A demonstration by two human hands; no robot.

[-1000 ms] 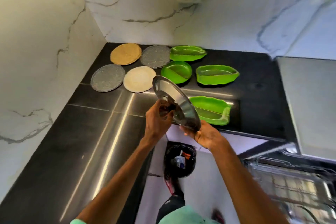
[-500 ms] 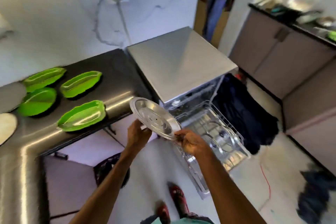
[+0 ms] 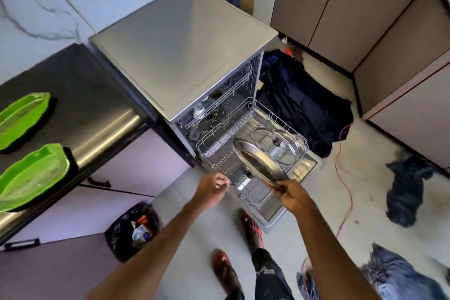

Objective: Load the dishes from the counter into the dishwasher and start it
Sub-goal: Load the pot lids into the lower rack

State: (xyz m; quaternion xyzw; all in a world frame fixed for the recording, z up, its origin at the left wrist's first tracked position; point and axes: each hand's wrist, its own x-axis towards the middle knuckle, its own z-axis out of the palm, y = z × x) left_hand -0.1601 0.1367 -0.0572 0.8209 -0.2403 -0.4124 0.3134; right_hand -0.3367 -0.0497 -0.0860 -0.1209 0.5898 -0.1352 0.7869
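Loading the lower rack: my right hand pinches the steel plate by its near rim, tilted over the rack just beyond the grip. My left hand hangs loosely curled and empty beside it. Next, I judge, the plate must be stood between tines, clear of the lid.

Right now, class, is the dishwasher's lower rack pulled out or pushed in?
Pulled out. The lower rack stands forward of the dishwasher cabinet, over the lowered door, while the upper rack sits inside.
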